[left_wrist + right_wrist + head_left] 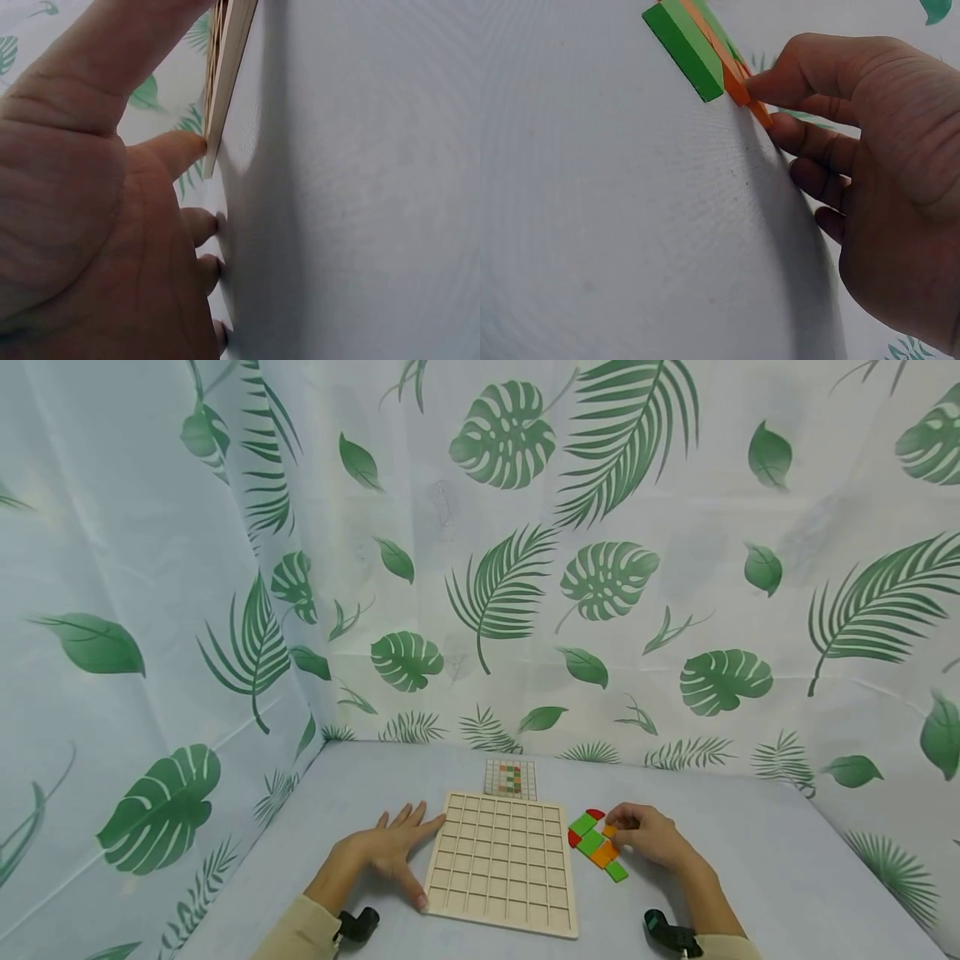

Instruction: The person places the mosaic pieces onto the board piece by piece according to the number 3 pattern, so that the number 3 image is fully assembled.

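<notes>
A pale wooden board (498, 864) with a grid of square recesses lies flat on the table. My left hand (390, 852) is spread beside it, thumb and index finger touching its left edge; the left wrist view shows the board's side (232, 71) at these fingers. Right of the board lies a cluster of flat tiles: green tiles (591, 842), red rounded tiles (574, 838) and orange tiles (602, 857). Over the cluster's right side my right hand (651, 837) pinches an orange tile (610, 832) between thumb and index finger. In the right wrist view a green tile (682, 52) lies nearest.
Behind the board lies a small card (510, 779) printed with a grid and a coloured pattern. Black wrist devices (360, 925) sit on both forearms. White cloth with green leaves (498, 593) hangs behind and left of the table (360, 777).
</notes>
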Tool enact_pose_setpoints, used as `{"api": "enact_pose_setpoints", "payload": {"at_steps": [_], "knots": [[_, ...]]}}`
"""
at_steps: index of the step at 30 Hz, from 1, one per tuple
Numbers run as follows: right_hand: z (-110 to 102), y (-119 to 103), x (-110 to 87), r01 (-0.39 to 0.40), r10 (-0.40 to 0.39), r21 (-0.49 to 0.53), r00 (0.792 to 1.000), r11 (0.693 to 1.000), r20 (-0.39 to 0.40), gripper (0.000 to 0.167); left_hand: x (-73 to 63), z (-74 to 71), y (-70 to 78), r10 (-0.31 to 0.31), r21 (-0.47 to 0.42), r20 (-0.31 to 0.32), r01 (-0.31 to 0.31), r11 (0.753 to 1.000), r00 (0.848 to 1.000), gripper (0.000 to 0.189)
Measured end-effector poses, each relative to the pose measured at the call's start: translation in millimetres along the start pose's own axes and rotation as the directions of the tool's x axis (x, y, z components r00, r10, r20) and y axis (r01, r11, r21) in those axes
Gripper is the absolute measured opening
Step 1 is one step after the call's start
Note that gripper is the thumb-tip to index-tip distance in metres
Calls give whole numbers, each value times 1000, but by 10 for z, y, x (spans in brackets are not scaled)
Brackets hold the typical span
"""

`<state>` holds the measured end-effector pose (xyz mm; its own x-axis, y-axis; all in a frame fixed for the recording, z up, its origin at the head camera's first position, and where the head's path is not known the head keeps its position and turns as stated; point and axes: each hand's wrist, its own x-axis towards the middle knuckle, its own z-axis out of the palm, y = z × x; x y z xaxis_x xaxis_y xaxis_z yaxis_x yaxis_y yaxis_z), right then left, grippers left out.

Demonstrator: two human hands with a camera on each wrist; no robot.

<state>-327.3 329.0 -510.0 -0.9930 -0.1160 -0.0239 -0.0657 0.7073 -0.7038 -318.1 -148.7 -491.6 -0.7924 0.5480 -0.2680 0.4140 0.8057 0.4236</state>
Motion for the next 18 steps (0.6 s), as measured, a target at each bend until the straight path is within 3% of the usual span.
{"api": "enact_pose_setpoints", "payload": {"at_steps": [6,14,18], "knots": [[-22,-30,-20,-23,23,-1,1000,1000,1,21,12,21,-3,6,7,-2,-6,1000,1000,136],[-68,-43,-20,62,-61,9,995,998,-74,10,10,21,10,-12,11,8,12,1000,1000,136],[-100,-70,28,134,-116,114,982,984,-151,20,11,18,1,-17,20,10,17,1000,1000,137]]}}
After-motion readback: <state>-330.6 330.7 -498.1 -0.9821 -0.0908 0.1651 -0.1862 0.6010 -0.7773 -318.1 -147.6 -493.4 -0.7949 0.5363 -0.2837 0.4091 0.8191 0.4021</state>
